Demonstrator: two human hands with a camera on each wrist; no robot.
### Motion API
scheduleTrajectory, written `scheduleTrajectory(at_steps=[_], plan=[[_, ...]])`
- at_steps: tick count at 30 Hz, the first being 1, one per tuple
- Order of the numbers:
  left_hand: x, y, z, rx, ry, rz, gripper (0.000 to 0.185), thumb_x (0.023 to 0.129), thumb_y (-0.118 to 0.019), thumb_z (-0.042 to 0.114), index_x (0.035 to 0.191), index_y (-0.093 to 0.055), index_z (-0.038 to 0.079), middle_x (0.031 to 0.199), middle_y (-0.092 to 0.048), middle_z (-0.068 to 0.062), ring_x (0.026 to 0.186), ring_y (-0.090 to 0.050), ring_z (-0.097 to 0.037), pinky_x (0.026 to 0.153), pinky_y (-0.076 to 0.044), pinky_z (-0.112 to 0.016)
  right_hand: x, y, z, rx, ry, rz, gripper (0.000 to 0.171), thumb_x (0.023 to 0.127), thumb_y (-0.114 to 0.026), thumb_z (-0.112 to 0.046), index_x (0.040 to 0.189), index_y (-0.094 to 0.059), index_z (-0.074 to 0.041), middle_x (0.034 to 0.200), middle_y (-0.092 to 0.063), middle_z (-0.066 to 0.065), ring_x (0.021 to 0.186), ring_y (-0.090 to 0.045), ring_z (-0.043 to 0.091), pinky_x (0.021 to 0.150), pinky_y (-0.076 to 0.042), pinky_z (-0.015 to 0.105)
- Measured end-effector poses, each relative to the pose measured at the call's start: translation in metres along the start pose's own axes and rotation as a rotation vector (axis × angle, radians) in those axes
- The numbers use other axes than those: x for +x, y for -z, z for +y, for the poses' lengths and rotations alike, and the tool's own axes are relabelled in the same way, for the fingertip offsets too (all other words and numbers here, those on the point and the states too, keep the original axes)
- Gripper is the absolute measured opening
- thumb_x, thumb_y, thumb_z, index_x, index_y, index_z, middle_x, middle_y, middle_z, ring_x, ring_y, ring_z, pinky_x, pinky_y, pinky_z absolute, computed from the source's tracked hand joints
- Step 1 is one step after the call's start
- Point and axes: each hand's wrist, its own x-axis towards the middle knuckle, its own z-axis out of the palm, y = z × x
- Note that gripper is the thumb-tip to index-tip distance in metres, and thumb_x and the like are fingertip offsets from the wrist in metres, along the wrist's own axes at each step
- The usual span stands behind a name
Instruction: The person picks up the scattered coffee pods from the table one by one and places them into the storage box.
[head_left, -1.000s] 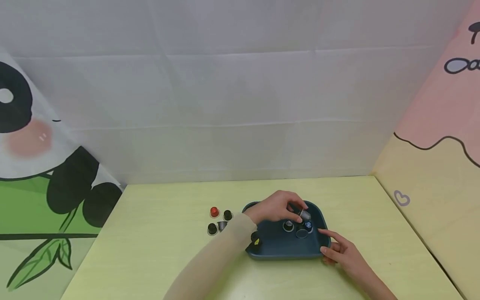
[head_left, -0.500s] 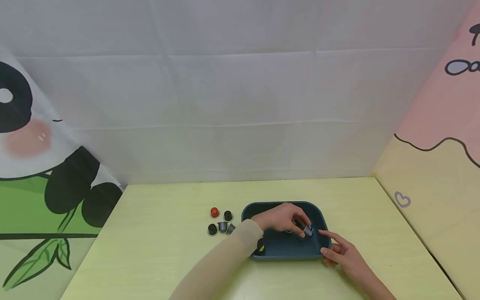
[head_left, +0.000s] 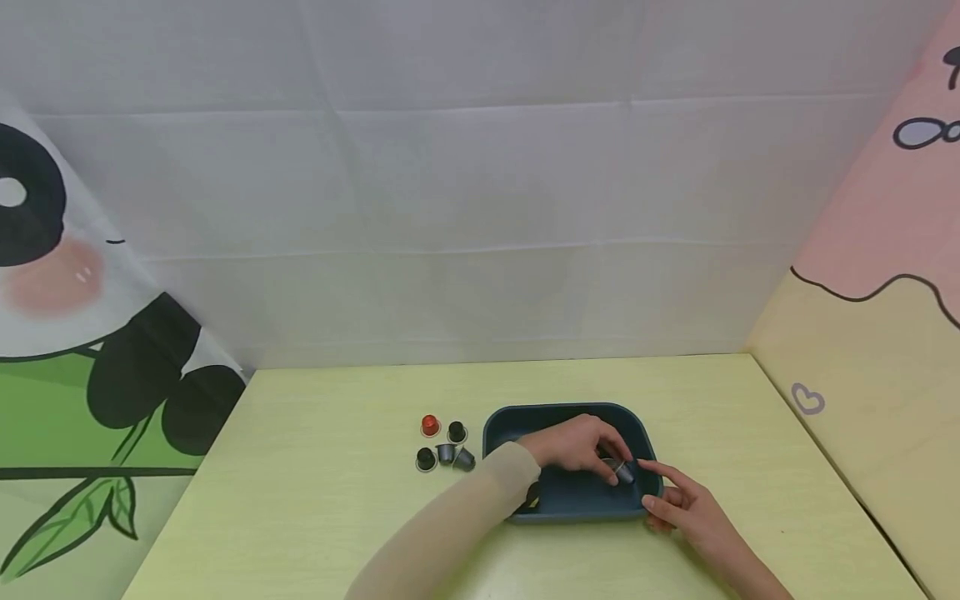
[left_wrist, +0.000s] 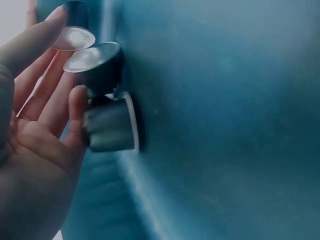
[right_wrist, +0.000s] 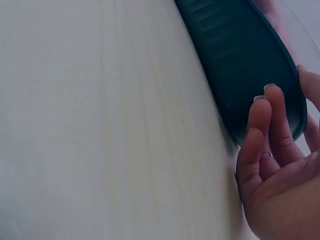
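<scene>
Tray (head_left: 577,510), smooth, dark blue and round-cornered, sits on the pale table (head_left: 315,492) in the head view; inside it the left hand (head_left: 581,444) pinches a small grey pod (head_left: 625,473); five cup-shaped pods (head_left: 430,427) stand or lie outside; the left wrist view shows shiny round lids (left_wrist: 91,58) beside bent fingers; in the right wrist view the right hand (right_wrist: 282,185) grips the tray's rounded end, fingers curled.

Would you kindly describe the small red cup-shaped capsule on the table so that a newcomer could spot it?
In the head view, find the dark blue rounded rectangular tray on the pale yellow tabletop. Just to its left sits a cluster of five capsules. The small red cup-shaped capsule is at the cluster's far edge, the only red one beside two black capsules and two grey capsules.
</scene>
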Motion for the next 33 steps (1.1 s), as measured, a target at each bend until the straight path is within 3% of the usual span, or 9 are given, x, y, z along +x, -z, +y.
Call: scheduleTrajectory(at_steps=[13, 24, 33], plan=[[0.005, -0.007, -0.003, 0.013, 0.026, -0.004, 0.034, 0.084, -0.082, 0.016, 0.117, -0.073, 0.017, 0.102, -0.068, 0.016, 0.091, -0.060, 0.009, 0.078, -0.047, -0.010, 0.000, 0.000, 0.000, 0.004, -0.003, 0.003, 0.045, 0.099, -0.060, -0.005, 0.143, -0.047, -0.003, 0.073, -0.056, -0.002, 0.064, -0.056, 0.013, 0.066, -0.053, 0.029], [-0.002, 0.009, 0.010, -0.040, 0.011, 0.042, 0.033, 0.086, -0.080, 0.017, 0.118, -0.072, 0.020, 0.103, -0.070, 0.015, 0.092, -0.061, 0.007, 0.077, -0.048, -0.012, 0.000, 0.001, -0.001, -0.015, -0.017, -0.003, 0.045, 0.100, -0.060, -0.007, 0.143, -0.048, -0.005, 0.073, -0.059, -0.002, 0.065, -0.057, 0.012, 0.067, -0.054, 0.030], [-0.012, 0.029, 0.026, -0.190, -0.027, 0.114, 0.031, 0.090, -0.076, 0.015, 0.120, -0.071, 0.016, 0.110, -0.068, 0.012, 0.103, -0.063, -0.001, 0.084, -0.049, -0.014, -0.001, 0.002, -0.001, 0.011, -0.029, -0.009, 0.045, 0.100, -0.059, -0.006, 0.144, -0.048, -0.007, 0.073, -0.059, -0.002, 0.066, -0.059, 0.014, 0.070, -0.056, 0.031]])
